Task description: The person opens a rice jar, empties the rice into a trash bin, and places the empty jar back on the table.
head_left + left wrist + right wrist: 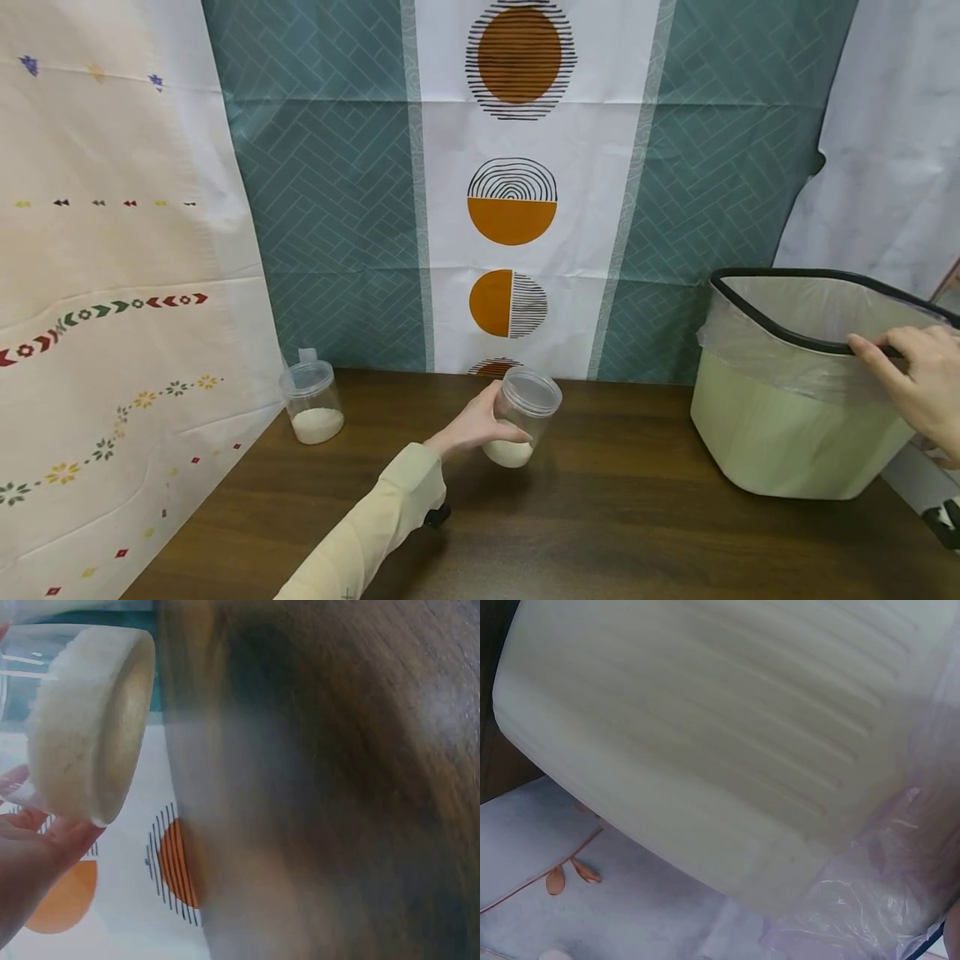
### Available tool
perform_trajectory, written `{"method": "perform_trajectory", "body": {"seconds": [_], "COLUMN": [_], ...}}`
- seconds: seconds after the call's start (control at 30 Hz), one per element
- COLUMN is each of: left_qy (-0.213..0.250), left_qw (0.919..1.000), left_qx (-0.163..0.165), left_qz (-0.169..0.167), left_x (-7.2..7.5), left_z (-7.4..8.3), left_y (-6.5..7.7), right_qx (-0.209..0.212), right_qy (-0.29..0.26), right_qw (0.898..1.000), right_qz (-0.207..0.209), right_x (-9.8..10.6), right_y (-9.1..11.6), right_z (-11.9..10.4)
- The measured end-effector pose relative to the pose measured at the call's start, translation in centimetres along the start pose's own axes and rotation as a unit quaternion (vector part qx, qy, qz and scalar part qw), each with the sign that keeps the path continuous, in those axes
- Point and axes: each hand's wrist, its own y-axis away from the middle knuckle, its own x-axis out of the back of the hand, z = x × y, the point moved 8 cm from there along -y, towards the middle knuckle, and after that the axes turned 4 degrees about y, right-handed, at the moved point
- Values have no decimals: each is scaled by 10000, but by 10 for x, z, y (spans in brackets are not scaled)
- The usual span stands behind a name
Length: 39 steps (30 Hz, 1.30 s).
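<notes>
While left grip (482, 423) holds jar (531, 414), right grip (921, 379) — cropped, seemingly clasping bin (795, 429).

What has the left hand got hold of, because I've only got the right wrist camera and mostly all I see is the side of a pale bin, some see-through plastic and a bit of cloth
Observer: The left hand grips a clear jar, tilted.
Operator: Anything else like it around?
Observer: Yes, a second jar stands upright on the table, at the left of the head view.
Operator: And what's going on at the top of this bin?
Observer: The right hand grips its black rim.
</notes>
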Motion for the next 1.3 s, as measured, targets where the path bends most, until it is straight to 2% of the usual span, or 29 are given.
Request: {"method": "perform_trajectory", "body": {"seconds": [0.17,0.3,0.53,0.77,0.9,1.03,1.3], "left_qy": [-391,-381,-294,-209,-142,-209,-472], "left_qw": [9989,9984,9985,9981,9978,9971,9963], "left_qx": [-276,-417,-447,-543,-563,-610,-604], "left_qz": [25,-63,-123,-199,-320,-410,-383], "left_x": [3,2,4,6,5,5,8], "left_z": [11,16,19,25,27,28,30], "left_y": [3,6,9,11,13,15,18], "right_qx": [1,64,117,-84,16,63,147], "right_qy": [90,84,98,5,-43,-91,-189], "right_qw": [9999,9999,9999,9995,9997,9997,9993], "right_qz": [-110,38,65,-315,-231,-199,-272], "right_x": [-1,1,-1,-8,-10,-12,-20], "right_y": [-1,-3,-3,-4,-5,-6,-8], "right_z": [-2,-6,-13,-17,-24,-31,-46]}}
